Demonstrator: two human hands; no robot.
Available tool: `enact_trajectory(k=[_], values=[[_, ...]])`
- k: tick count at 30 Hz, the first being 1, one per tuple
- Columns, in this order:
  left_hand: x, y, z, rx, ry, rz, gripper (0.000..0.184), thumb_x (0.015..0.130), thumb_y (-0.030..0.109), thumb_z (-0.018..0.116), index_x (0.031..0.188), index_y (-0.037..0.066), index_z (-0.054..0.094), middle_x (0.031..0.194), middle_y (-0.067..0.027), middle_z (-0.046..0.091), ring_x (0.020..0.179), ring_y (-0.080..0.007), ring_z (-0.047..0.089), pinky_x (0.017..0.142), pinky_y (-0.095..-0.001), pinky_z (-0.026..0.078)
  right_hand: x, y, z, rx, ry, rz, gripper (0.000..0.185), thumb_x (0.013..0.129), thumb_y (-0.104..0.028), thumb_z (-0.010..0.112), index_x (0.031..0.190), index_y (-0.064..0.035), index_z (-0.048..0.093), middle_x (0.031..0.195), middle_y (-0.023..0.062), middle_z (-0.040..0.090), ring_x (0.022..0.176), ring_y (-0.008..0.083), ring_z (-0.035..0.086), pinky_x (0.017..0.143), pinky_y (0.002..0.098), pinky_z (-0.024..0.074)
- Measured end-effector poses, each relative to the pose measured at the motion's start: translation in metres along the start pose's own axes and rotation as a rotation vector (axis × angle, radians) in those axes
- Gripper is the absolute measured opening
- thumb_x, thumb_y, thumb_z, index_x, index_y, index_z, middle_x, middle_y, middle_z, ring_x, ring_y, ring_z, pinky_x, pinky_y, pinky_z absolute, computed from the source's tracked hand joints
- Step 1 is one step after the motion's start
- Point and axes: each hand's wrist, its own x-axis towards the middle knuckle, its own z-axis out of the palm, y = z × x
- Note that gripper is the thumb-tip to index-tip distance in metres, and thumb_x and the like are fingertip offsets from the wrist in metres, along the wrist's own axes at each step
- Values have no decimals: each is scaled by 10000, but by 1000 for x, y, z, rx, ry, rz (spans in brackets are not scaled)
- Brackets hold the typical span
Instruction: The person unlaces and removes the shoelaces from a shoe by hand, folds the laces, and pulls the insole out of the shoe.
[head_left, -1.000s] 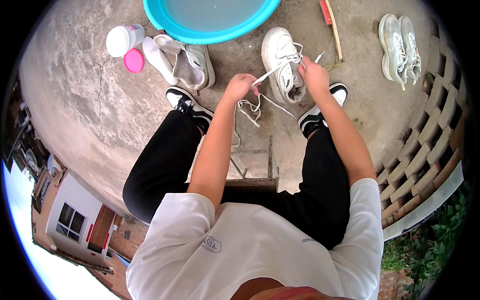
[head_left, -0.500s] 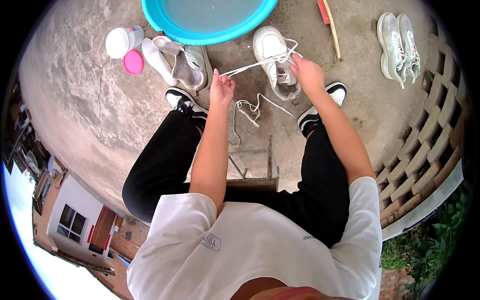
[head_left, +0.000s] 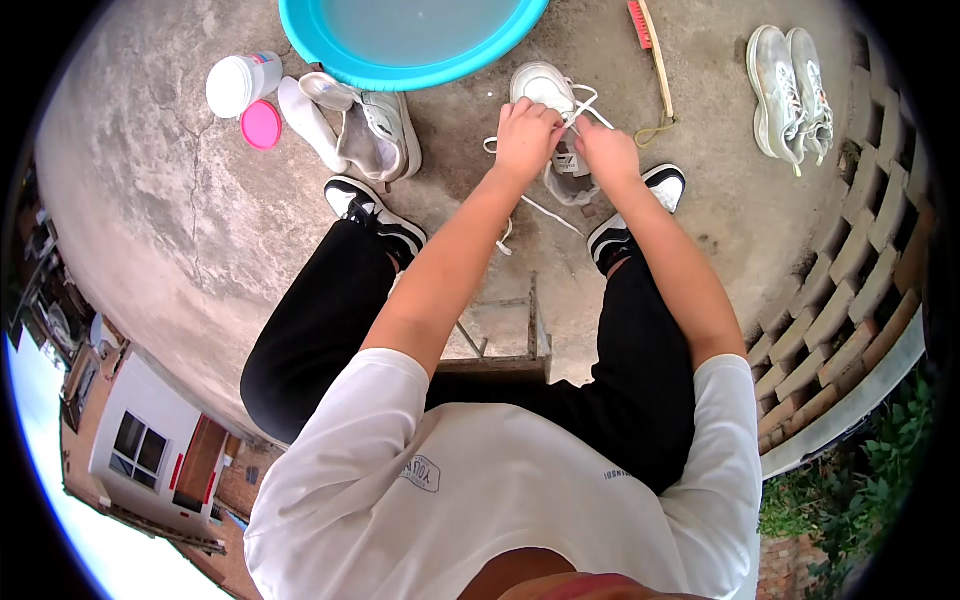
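Note:
A white lace-up shoe stands on the concrete in front of me, toe pointing away, its grey inside and label showing at the heel end. My left hand is over the left side of its opening, fingers closed at the lacing. Close beside it, my right hand pinches at the same spot from the right. Both appear to grip the white shoelace, which loops out above my right fingers; the fingertips partly hide it. Another length of white lace lies on the ground below, partly behind my left forearm.
A blue basin of cloudy water is ahead. To the left are another white shoe, a white tub and a pink lid. A red-bristled brush and a pair of pale shoes lie right, near a brick lattice.
My left hand has moved right, from holding the lace stretched out to the left, to the shoe's opening beside my right hand. The right hand has shifted slightly down.

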Motion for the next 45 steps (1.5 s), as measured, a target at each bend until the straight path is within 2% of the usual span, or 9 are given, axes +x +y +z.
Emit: enact_trajectory(k=[6, 13, 15, 17, 20, 21, 25, 30, 45], values=[[26, -14, -15, 65, -345, 4, 150, 764, 212, 706, 805, 77, 656, 811, -112, 655, 830, -312, 624, 736, -426, 487, 0, 4, 6, 0, 56, -9, 163, 841, -198, 582, 946, -82, 537, 699, 100, 643, 637, 294, 664, 536, 412, 529], [19, -45, -63, -153, -302, 144, 206, 804, 200, 708, 779, 21, 610, 738, -132, 628, 690, -298, 597, 645, -397, 475, -5, 21, -7, 50, 2, 99, 179, 848, -212, 582, 974, -93, 537, 754, 131, 655, 706, 338, 661, 594, 463, 524], [12, -63, -97, -267, -341, -121, 229, 825, 188, 705, 757, 7, 583, 655, -105, 576, 596, -220, 521, 590, -348, 443, -6, 41, -8, 53, -31, 210, 196, 850, -231, 588, 980, -92, 538, 776, 146, 657, 735, 355, 653, 616, 482, 514], [-10, -93, -112, -367, -236, -393, 226, 817, 200, 706, 761, 10, 598, 687, -126, 622, 620, -287, 585, 606, -367, 468, -7, 46, -5, 60, -37, 250, 202, 849, -235, 597, 979, -91, 540, 783, 145, 656, 743, 357, 649, 614, 484, 508], [-50, -113, -89, -237, -73, -487, 212, 817, 194, 708, 763, 20, 599, 637, -104, 607, 569, -287, 567, 566, -351, 457, -11, 31, -2, 84, 13, 78, 219, 838, -236, 618, 987, -93, 546, 791, 134, 655, 742, 348, 651, 615, 469, 515], [-60, -111, -79, -172, -160, -539, 168, 800, 189, 708, 799, 51, 614, 741, -87, 626, 705, -276, 594, 632, -367, 467, -12, 27, -1, 81, 13, 76, 219, 838, -236, 618, 987, -93, 546, 791, 134, 655, 742, 348, 651, 615, 469, 515], [-61, -42, -34, 98, 58, -293, 209, 763, 196, 711, 938, 120, 626, 1035, -68, 565, 1048, -268, 518, 863, -425, 416, -10, 18, -4, 22, -53, 115, 246, 829, -255, 628, 1001, -98, 546, 792, 126, 660, 724, 330, 660, 605, 451, 527], [-16, 10, 8, -55, 57, -49, 204, 783, 159, 687, 977, 122, 633, 985, -67, 588, 964, -283, 562, 837, -412, 428, -10, 18, 0, 3, -24, 94, 259, 835, -261, 621, 1012, -91, 539, 794, 123, 661, 729, 330, 664, 608, 443, 534], [12, -11, 3, 170, -267, 240, 145, 801, 239, 675, 896, 140, 630, 871, -23, 633, 917, -214, 623, 809, -381, 419, -10, 23, 1, 60, 26, 87, 232, 822, -263, 619, 976, -99, 559, 787, 117, 653, 720, 323, 655, 595, 441, 526]])
